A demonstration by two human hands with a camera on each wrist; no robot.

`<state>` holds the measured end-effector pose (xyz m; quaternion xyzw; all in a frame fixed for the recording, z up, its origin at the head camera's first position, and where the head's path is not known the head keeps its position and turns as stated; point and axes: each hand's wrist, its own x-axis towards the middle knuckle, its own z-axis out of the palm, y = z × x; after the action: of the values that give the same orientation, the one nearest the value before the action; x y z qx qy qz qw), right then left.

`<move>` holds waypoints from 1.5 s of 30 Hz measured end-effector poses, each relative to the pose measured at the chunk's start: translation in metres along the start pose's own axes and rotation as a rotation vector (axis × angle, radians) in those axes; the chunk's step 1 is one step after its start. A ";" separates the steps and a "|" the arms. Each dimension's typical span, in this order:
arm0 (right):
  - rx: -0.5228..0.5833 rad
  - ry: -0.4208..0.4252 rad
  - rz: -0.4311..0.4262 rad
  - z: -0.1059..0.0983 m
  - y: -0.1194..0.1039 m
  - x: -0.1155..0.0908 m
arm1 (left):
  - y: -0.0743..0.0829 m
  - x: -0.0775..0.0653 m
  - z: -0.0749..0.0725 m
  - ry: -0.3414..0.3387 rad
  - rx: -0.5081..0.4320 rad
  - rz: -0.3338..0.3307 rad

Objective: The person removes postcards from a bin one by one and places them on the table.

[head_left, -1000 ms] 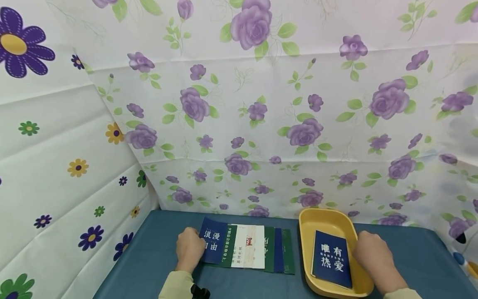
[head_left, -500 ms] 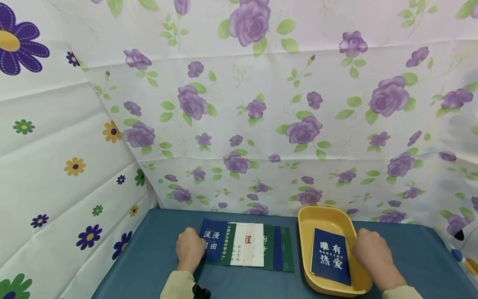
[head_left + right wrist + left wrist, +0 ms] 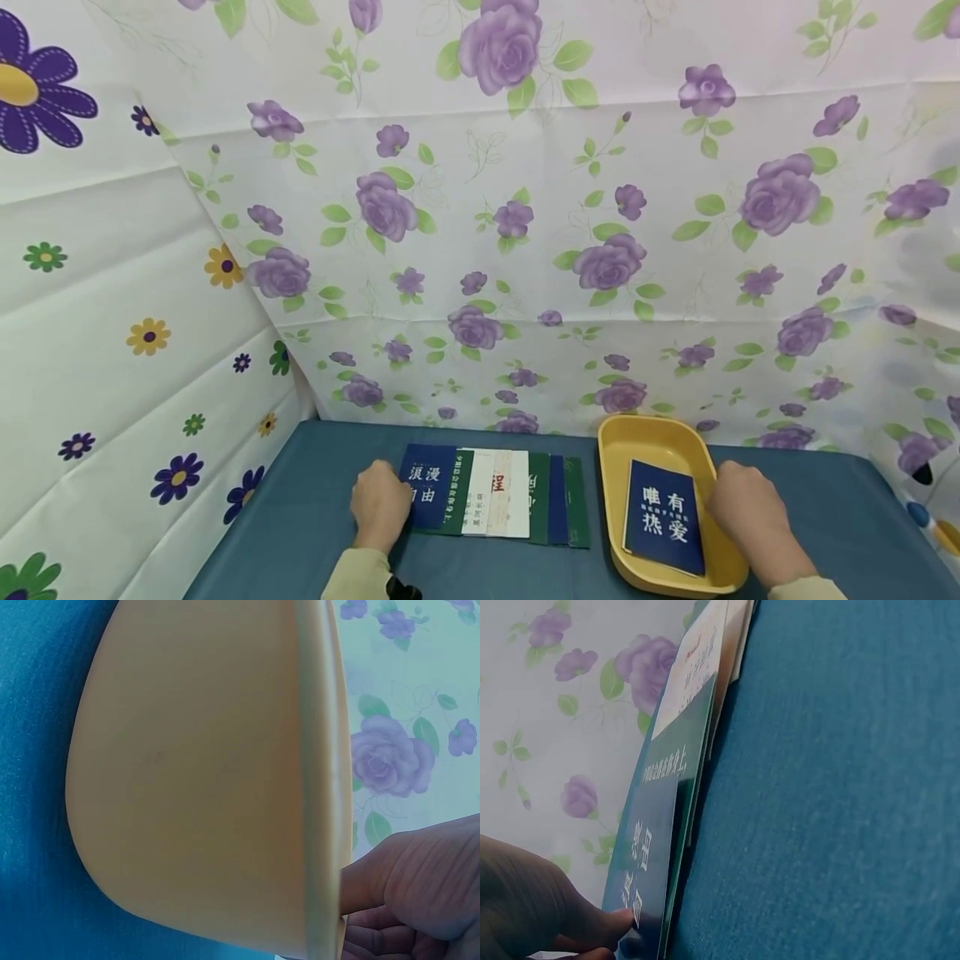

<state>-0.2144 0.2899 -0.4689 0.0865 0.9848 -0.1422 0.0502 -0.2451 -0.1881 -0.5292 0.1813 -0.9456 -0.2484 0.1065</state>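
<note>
My left hand (image 3: 381, 505) pinches the left edge of a thin blue booklet (image 3: 429, 498) with white characters; thumb and fingertips show on it in the left wrist view. This booklet lies at the left end of an overlapping row, on top of a green booklet (image 3: 681, 750). White booklets (image 3: 495, 500) fill the middle of the row, with green and blue ones at its right. My right hand (image 3: 750, 517) grips the right rim of a yellow tray (image 3: 195, 780), thumb on the outside. Inside the tray lies another blue booklet (image 3: 664, 518) with white characters.
Everything stands on a blue-green table (image 3: 525, 575). Behind it hangs a white sheet with purple roses (image 3: 480, 329), and a flowered sheet (image 3: 150, 400) closes the left side. A dark band (image 3: 403, 588) sits by the left sleeve.
The pinched blue booklet has come down slightly and lies straighter in line with the row. My right hand has stayed on the tray's rim, and the tray keeps its place.
</note>
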 end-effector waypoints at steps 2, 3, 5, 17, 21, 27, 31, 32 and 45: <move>-0.001 -0.004 0.002 0.000 0.000 0.000 | 0.001 -0.001 0.001 0.014 -0.002 0.012; -0.001 -0.006 0.001 0.000 0.000 0.001 | 0.001 -0.001 0.001 0.031 -0.003 0.027; 0.000 -0.008 0.000 0.000 0.000 0.001 | 0.003 -0.003 0.001 0.073 -0.018 0.061; 0.006 -0.006 -0.005 -0.002 0.000 0.001 | 0.062 -0.018 -0.011 0.242 -0.164 0.285; 0.001 -0.018 -0.006 -0.002 0.000 0.000 | 0.091 -0.028 -0.009 0.229 -0.191 0.338; -0.002 -0.009 -0.008 -0.003 -0.002 0.000 | 0.131 -0.046 -0.002 0.169 -0.246 0.428; 0.000 -0.005 -0.015 -0.002 -0.001 0.000 | 0.155 -0.060 0.007 0.119 -0.282 0.498; 0.000 -0.006 -0.017 -0.001 -0.001 0.000 | 0.161 -0.065 0.010 0.105 -0.288 0.514; 0.002 -0.009 -0.019 0.000 0.000 0.000 | 0.231 -0.119 0.048 -0.145 -0.186 0.654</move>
<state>-0.2148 0.2897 -0.4691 0.0764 0.9852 -0.1441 0.0529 -0.2179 0.0675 -0.4661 -0.1599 -0.9320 -0.2987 0.1291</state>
